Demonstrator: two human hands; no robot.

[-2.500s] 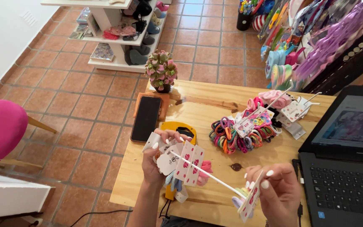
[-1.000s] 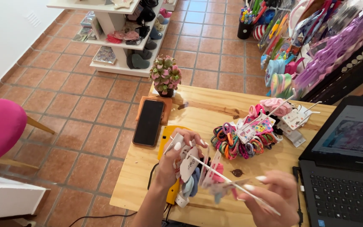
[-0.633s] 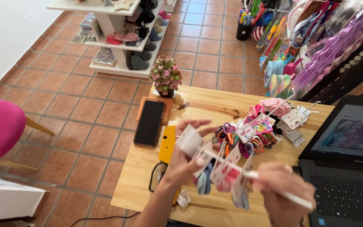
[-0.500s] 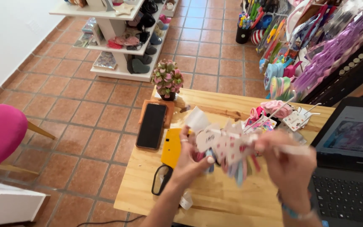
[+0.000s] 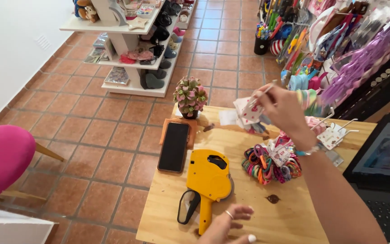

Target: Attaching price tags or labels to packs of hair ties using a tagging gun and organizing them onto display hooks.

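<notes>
My right hand (image 5: 281, 108) is raised over the back of the wooden table (image 5: 258, 217) and grips a thin metal display hook with several white printed cards (image 5: 248, 111) of hair accessories hanging from it. My left hand (image 5: 231, 223) hovers low at the table's front edge with its fingers apart and nothing in it, right beside the handle of a yellow price-label gun (image 5: 208, 183) that lies on the table.
A black phone (image 5: 174, 146), a small pot of pink flowers (image 5: 190, 96), a pile of coloured hair ties (image 5: 267, 163) and a laptop (image 5: 380, 176) are on the table. A white shelf unit (image 5: 132, 40) stands behind, a pink chair (image 5: 1, 158) at left, hanging goods (image 5: 339, 40) at right.
My left hand let go of the cards and dropped to the table's front edge. My right hand carried the hook with the cards up and away toward the back right.
</notes>
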